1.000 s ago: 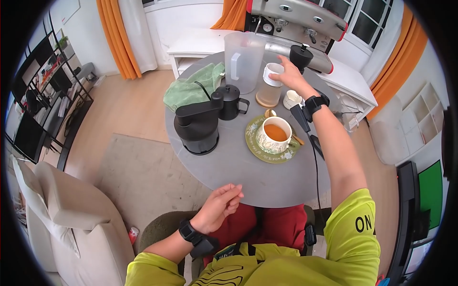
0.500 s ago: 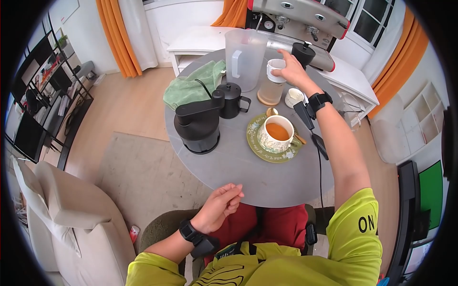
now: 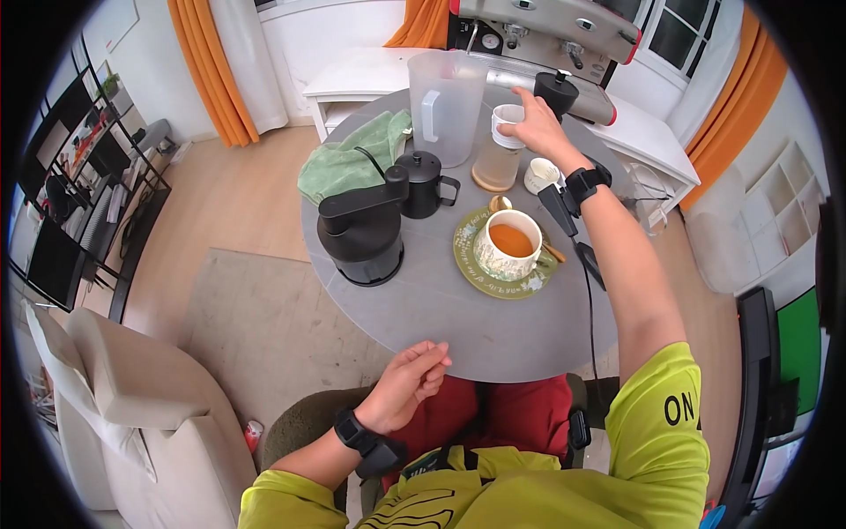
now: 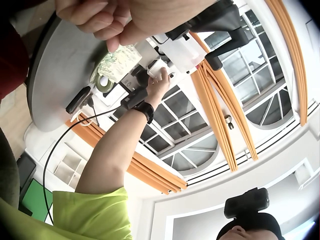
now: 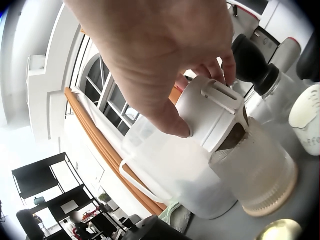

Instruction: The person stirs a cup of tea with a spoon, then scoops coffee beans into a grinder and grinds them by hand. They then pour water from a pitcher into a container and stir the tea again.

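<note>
My right hand (image 3: 542, 132) grips the white top (image 5: 212, 112) of a ribbed clear jar (image 5: 257, 170) at the table's far side. In the right wrist view the thumb presses one side of that top, fingers round the other, and the top sits tilted at the jar's mouth. Brownish residue shows at the jar's base. My left hand (image 3: 407, 383) hovers at the near edge of the table, fingers curled, holding nothing. Between the hands, a patterned cup (image 3: 508, 247) of orange-brown drink stands on a green saucer (image 3: 471, 269) with a gold spoon (image 3: 500, 204).
Left on the grey table (image 3: 423, 309) stand a black appliance (image 3: 359, 234), a black lidded pot (image 3: 423, 185), a green cloth (image 3: 352, 159) and a tall translucent pitcher (image 3: 448, 106). Near the right hand are a small white cup (image 3: 540, 176) and a black-topped grinder (image 3: 556, 93). A cable hangs by the right forearm.
My right hand has moved slightly nearer and right, still at the white top. The head view has shifted a little. My left hand stays much as it was.
</note>
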A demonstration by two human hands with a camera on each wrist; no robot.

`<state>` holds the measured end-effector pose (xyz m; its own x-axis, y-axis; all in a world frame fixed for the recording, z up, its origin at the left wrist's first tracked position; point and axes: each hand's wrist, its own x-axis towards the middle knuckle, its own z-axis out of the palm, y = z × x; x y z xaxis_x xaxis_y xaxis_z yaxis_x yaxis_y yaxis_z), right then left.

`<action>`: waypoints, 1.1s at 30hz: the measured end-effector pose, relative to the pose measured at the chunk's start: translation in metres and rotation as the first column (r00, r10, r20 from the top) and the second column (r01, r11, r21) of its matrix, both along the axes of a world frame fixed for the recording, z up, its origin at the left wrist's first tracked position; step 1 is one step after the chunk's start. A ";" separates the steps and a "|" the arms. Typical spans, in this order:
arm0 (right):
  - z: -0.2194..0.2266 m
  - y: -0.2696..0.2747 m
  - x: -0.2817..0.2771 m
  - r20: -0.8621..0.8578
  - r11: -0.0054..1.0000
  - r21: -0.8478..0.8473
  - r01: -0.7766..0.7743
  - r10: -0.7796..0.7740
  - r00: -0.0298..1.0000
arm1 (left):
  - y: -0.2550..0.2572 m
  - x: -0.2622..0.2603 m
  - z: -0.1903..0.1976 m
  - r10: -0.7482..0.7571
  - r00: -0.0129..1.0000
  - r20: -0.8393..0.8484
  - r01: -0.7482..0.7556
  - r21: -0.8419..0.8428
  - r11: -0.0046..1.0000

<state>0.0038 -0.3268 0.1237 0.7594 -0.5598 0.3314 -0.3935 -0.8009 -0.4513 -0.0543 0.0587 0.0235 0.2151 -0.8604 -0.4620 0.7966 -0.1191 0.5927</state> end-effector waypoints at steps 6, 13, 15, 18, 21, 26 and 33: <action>0.000 0.007 0.002 0.076 0.997 0.073 -0.032 0.026 0.997 | 0.001 0.000 -0.003 -0.003 1.000 -0.010 0.003 -0.004 1.000; 0.001 0.007 0.003 0.036 1.000 0.023 -0.008 0.007 0.999 | 0.001 0.001 -0.003 0.000 1.000 -0.008 0.000 -0.005 1.000; 0.000 0.006 0.003 0.019 1.000 0.002 -0.002 0.002 1.000 | 0.001 0.001 -0.004 -0.001 1.000 -0.006 0.001 -0.004 1.000; -0.002 0.004 0.005 0.023 1.000 0.019 0.007 -0.007 1.000 | 0.002 0.001 -0.003 -0.001 1.000 -0.004 0.001 -0.002 1.000; 0.000 0.006 0.006 0.071 0.999 0.045 0.002 -0.005 0.997 | 0.001 0.001 -0.003 0.000 1.000 -0.005 0.000 -0.002 1.000; -0.003 0.006 0.007 0.069 1.000 0.013 0.023 -0.024 0.997 | 0.002 0.001 -0.004 -0.003 1.000 0.000 0.003 -0.012 1.000; 0.002 0.008 0.005 -0.037 0.993 -0.084 0.087 -0.090 0.995 | 0.002 0.002 -0.003 -0.002 1.000 0.007 0.002 -0.008 1.000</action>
<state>0.0084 -0.3184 0.1256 0.7221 -0.5975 0.3487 -0.4812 -0.7959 -0.3675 -0.0525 0.0604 0.0202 0.2168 -0.8645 -0.4535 0.7923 -0.1156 0.5991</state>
